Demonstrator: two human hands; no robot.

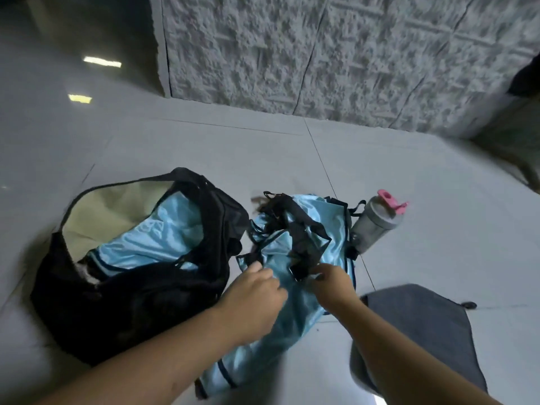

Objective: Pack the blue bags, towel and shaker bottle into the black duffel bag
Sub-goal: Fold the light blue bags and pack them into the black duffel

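Note:
The black duffel bag [140, 299] lies open on the floor at the left, with one light blue bag [152, 238] inside it. A second light blue bag [315, 238] with black straps lies on the floor just right of the duffel. My left hand [251, 299] grips this bag's near left part, fingers curled into the fabric. My right hand [333, 285] pinches a black strap buckle at its middle. The grey shaker bottle [377, 223] with a pink lid lies tilted against the bag's right side. A grey towel [423, 331] lies flat at the lower right.
Glossy pale floor tiles [204, 147] spread all around. A rough grey stone wall [336, 54] stands at the back. A dark shape [526, 80] shows at the right edge.

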